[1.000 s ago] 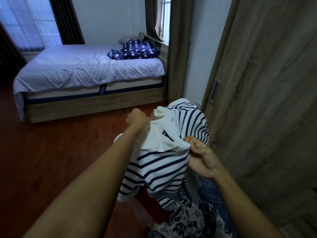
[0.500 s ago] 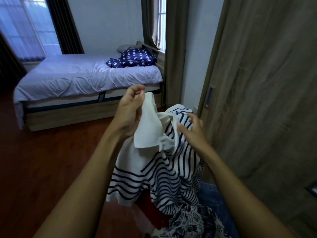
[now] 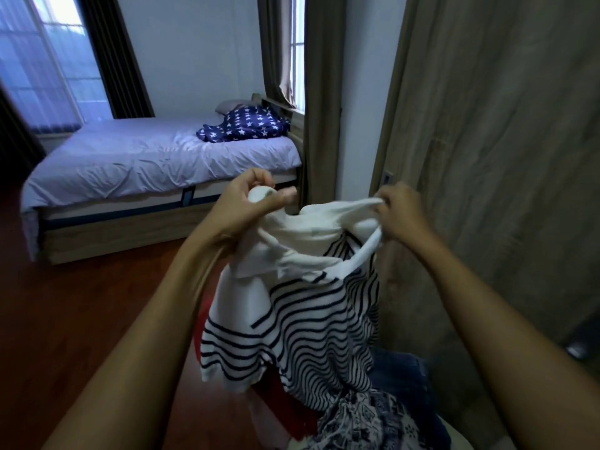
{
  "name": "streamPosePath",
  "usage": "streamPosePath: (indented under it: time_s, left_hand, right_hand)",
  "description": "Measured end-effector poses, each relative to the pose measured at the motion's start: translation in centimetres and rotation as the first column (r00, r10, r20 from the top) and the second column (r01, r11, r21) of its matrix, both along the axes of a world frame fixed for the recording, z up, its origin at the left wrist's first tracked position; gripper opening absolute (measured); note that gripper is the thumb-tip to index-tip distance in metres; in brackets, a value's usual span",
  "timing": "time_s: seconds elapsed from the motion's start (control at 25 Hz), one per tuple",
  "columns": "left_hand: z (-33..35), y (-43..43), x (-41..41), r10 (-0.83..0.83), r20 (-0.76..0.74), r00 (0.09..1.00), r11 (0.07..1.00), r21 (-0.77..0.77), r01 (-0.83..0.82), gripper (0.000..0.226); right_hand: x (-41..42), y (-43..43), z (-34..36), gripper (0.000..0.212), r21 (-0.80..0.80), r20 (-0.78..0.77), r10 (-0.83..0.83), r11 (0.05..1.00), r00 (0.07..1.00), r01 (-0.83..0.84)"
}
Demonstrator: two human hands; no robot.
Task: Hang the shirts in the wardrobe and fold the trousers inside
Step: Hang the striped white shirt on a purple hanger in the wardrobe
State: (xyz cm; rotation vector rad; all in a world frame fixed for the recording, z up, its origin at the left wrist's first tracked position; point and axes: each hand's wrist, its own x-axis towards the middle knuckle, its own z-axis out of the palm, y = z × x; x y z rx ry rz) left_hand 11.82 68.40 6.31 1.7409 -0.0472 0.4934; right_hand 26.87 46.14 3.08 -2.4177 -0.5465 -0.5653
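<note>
While the bed (image 3: 130, 164) stands at ten o'clock, the left hand (image 3: 246, 203) grasps the white top of the striped shirt (image 3: 308, 319), hanging toward six o'clock; the right hand (image 3: 402, 212) pinches its collar at one o'clock, near the wardrobe door (image 3: 503, 141).

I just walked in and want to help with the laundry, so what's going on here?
A person holds up a navy-striped white shirt: the left hand grips a bunched end, the right hand pinches its neckline. It hangs over a heap of other clothes, patterned cloth and blue denim among them. The wardrobe door is alongside; no hanger is in view.
</note>
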Motion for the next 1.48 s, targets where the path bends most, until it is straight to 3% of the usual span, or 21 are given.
streamPosePath:
  time_s: [0.08,0.16,0.28,0.4,0.6,0.8,0.96,1.2,1.32,1.4,1.48]
  left_hand:
    - [0.5,-0.3,0.1,0.078,-0.055,0.995,0.932,0.360,-0.053,0.041]
    - [1.1,-1.2,0.4,0.101,-0.017,0.995,0.836,0.543,-0.075,0.041]
    - [1.9,-3.8,1.5,0.083,0.187,0.979,0.808,0.562,-0.176,0.028]
    - [3.1,-7.3,3.0,0.092,0.290,0.953,0.822,0.518,-0.237,0.011]
    - [4.4,-15.1,4.9,0.194,0.468,0.863,0.612,0.630,-0.479,0.020]
    - [7.0,-25.7,3.0,0.195,0.573,0.796,0.708,0.479,-0.518,0.020]
    - [8.8,-32.8,3.2,-0.052,0.592,0.805,0.852,0.447,-0.273,0.018]
    - [10.3,-41.2,2.2,-0.139,0.598,0.789,0.942,0.325,-0.080,0.018]
    - [10.1,-43.6,2.3,-0.204,0.613,0.763,0.941,0.339,-0.020,0.012]
    - [9.8,-45.0,2.6,-0.240,0.617,0.749,0.936,0.351,0.011,0.010]
    - [9.7,-46.1,3.2,-0.259,0.605,0.753,0.934,0.355,0.037,0.010]
  right_hand:
    - [-2.4,-2.6,2.7,0.018,0.237,0.110,-0.173,0.961,0.979,0.143]
    - [-5.1,-4.8,4.7,0.018,0.443,0.190,-0.308,0.874,0.932,0.198]
    - [-8.7,-8.2,6.9,0.007,0.660,0.191,-0.416,0.725,0.889,0.198]
    - [-12.0,-12.1,8.6,0.002,0.740,0.186,-0.487,0.641,0.853,0.204]
    - [-17.3,-18.7,9.2,0.007,0.717,0.225,-0.579,0.643,0.784,0.269]
    - [-21.1,-26.4,8.4,0.017,0.536,0.138,-0.697,0.650,0.704,0.538]
    - [-23.2,-31.2,8.9,0.022,0.395,0.072,-0.776,0.599,0.627,0.696]
    - [-23.9,-37.9,11.2,0.020,0.324,-0.176,-0.755,0.562,0.632,0.761]
    - [-22.2,-39.8,13.9,0.017,0.396,-0.032,-0.763,0.583,0.646,0.709]
    - [-20.0,-40.5,16.5,0.016,0.414,0.201,-0.789,0.606,0.581,0.679]
    - [-16.9,-41.5,18.5,0.022,0.360,0.329,-0.808,0.586,0.489,0.726]
